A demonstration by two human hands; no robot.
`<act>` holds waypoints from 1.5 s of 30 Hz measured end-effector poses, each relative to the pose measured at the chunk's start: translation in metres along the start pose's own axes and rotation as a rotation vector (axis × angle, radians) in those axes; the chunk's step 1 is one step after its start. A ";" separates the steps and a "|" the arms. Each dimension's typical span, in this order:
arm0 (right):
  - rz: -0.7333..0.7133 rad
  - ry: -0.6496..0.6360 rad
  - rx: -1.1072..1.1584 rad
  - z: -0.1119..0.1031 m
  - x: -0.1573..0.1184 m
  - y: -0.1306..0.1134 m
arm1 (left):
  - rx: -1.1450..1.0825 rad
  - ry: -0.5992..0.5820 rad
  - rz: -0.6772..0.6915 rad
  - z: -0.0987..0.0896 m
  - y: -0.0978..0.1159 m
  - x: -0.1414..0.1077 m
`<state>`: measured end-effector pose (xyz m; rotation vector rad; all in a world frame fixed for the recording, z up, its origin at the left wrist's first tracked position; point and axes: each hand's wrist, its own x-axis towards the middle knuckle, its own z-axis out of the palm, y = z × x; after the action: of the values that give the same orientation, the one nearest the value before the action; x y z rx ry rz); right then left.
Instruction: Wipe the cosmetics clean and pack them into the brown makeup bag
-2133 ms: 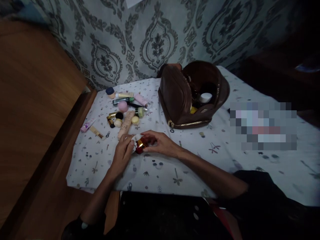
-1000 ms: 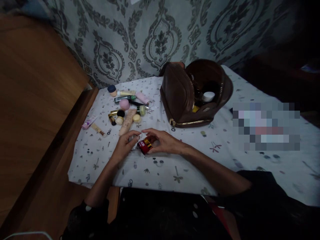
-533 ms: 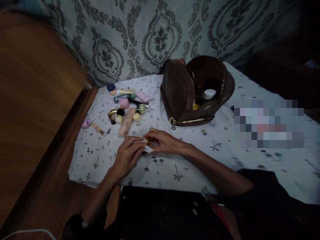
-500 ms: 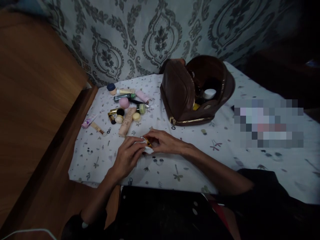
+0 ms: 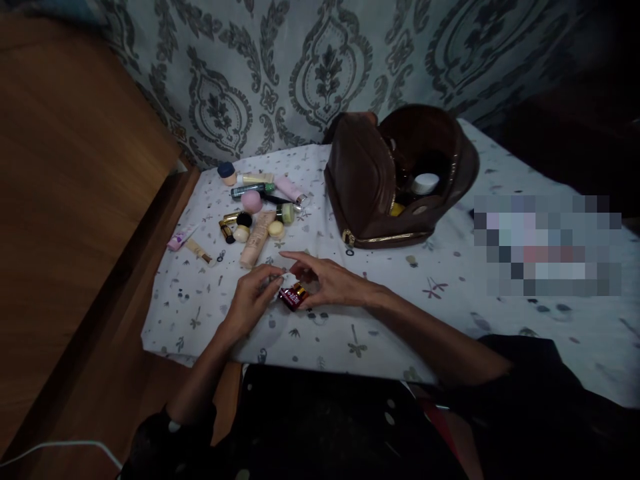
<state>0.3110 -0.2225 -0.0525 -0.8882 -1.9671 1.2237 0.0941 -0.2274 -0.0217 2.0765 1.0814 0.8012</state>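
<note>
Over the front of the patterned cloth, my right hand (image 5: pixel 333 283) has its thumb and fingers around a small dark red bottle (image 5: pixel 290 299) with a gold part and white lettering. My left hand (image 5: pixel 253 297) pinches a white tissue or wipe (image 5: pixel 286 280) against the bottle's upper left side. Just behind my hands lies a beige tube (image 5: pixel 257 240), near a cream-lidded jar (image 5: pixel 276 230), a pink rounded item (image 5: pixel 251 201) and a green jar (image 5: pixel 285 213).
An open brown bag (image 5: pixel 360 180) with a white-lidded item (image 5: pixel 425 183) inside stands at the back right. More tubes, including a pink one (image 5: pixel 290 189), lie at the back left. A blurred-out patch covers the right side. A wooden panel (image 5: pixel 75 167) borders the left.
The dark red bottle now shows between my hands, where mostly its gold part showed before. My right index finger has lifted and stretched out. The view has shifted slightly.
</note>
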 end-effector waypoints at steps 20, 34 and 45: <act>0.017 0.010 -0.081 0.002 0.002 0.006 | 0.285 0.079 0.270 0.007 0.011 -0.025; 0.137 0.044 0.500 0.009 0.005 0.002 | -0.212 0.225 -0.216 0.003 0.009 -0.004; 0.029 0.317 0.222 0.016 0.005 0.003 | -0.883 0.444 -0.534 0.034 0.003 0.004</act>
<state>0.2956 -0.2254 -0.0600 -0.9339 -1.5425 1.2073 0.1229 -0.2344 -0.0385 0.8461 1.1389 1.1962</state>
